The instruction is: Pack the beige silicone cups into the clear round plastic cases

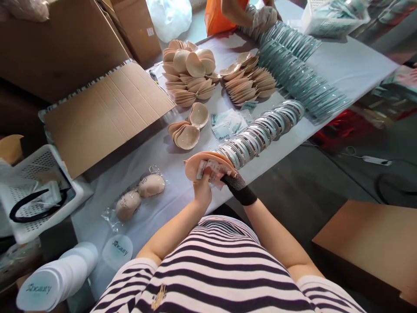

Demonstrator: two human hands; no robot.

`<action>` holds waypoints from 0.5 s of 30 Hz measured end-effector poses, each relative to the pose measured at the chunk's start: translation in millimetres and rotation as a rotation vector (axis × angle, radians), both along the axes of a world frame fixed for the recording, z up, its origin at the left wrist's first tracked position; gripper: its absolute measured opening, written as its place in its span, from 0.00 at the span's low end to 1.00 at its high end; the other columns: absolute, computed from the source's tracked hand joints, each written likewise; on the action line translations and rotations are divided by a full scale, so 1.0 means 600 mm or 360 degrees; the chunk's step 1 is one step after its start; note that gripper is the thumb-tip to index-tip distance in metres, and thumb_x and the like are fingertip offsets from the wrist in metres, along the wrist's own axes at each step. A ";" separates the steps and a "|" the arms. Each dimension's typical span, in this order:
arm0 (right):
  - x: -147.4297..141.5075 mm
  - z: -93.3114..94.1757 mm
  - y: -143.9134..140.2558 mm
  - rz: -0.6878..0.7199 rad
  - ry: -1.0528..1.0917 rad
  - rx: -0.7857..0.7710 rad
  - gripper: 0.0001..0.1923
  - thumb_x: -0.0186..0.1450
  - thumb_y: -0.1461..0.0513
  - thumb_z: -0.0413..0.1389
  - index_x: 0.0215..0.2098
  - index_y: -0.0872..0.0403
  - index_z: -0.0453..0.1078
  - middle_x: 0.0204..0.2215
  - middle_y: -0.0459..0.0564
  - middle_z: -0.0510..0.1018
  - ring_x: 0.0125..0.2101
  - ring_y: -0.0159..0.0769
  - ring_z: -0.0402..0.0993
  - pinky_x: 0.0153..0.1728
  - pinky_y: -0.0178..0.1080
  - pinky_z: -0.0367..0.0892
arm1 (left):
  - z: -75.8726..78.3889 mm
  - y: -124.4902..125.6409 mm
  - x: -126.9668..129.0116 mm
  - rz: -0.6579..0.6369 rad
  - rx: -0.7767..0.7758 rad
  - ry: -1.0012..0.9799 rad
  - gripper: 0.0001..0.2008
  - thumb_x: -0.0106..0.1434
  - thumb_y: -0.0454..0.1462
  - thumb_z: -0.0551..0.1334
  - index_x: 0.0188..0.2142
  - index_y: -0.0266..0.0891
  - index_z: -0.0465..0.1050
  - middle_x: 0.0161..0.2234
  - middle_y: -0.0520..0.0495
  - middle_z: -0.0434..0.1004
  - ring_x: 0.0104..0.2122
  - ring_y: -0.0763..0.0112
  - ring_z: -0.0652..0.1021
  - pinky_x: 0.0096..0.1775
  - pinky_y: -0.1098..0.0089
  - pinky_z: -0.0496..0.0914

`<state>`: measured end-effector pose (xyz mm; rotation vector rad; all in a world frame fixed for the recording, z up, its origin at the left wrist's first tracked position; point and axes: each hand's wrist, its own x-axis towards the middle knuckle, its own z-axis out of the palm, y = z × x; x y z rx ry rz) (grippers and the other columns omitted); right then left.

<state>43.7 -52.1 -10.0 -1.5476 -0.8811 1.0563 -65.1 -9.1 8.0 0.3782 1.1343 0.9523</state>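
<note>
Both hands are together at the front edge of the table, around a beige bra cup and a small clear printed packet. My left hand is closed, its thumb pressing the packet against the cup. On my right hand is a black dotted fingerless glove; its fingers close on the right side of the packet and cup, and some fingertips are hidden. Just beyond lies a long row of shiny-rimmed round cases. Several small packets and a nested set of bra cups lie behind.
Stacked bra cups stand farther back. At left are a cardboard box, a white basket, a wrapped cup pair and printed round lids. Another person's gloved hand touches clear shells. A carton sits right.
</note>
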 end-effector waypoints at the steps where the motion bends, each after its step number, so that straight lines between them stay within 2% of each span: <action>1: 0.005 0.001 -0.004 -0.0013 -0.0052 -0.0002 0.24 0.58 0.44 0.61 0.47 0.45 0.75 0.46 0.53 0.81 0.49 0.53 0.77 0.54 0.58 0.71 | -0.005 -0.005 -0.002 -0.0028 0.0011 -0.0016 0.16 0.57 0.35 0.70 0.46 0.43 0.76 0.43 0.51 0.81 0.49 0.63 0.79 0.49 0.66 0.72; 5: 0.000 0.001 -0.035 -0.0118 -0.0376 -0.0037 0.13 0.61 0.50 0.57 0.40 0.44 0.75 0.41 0.53 0.81 0.44 0.52 0.78 0.50 0.57 0.73 | -0.029 -0.012 -0.023 -0.0070 0.0026 -0.0001 0.16 0.53 0.33 0.72 0.42 0.44 0.76 0.42 0.52 0.81 0.48 0.64 0.78 0.50 0.66 0.71; 8: -0.019 -0.009 -0.069 -0.0131 -0.0427 -0.0064 0.12 0.61 0.52 0.56 0.41 0.45 0.74 0.40 0.53 0.82 0.42 0.51 0.79 0.48 0.55 0.74 | -0.048 -0.017 -0.057 -0.0135 0.0247 0.0159 0.18 0.52 0.31 0.72 0.42 0.46 0.76 0.40 0.56 0.80 0.47 0.67 0.77 0.52 0.69 0.69; 12: -0.033 -0.035 -0.104 -0.0083 -0.0294 0.0025 0.21 0.62 0.52 0.55 0.53 0.46 0.72 0.50 0.53 0.80 0.50 0.50 0.77 0.53 0.53 0.73 | -0.066 -0.022 -0.092 -0.0571 0.0295 0.0349 0.13 0.52 0.30 0.71 0.38 0.41 0.77 0.36 0.52 0.78 0.44 0.64 0.77 0.51 0.66 0.68; 15: -0.016 -0.057 -0.116 -0.0208 -0.0268 0.0008 0.23 0.63 0.51 0.55 0.55 0.45 0.72 0.52 0.50 0.79 0.52 0.49 0.76 0.56 0.52 0.72 | -0.071 0.004 -0.082 -0.0745 0.0384 0.0295 0.18 0.52 0.29 0.71 0.43 0.41 0.76 0.38 0.50 0.78 0.45 0.61 0.77 0.52 0.64 0.68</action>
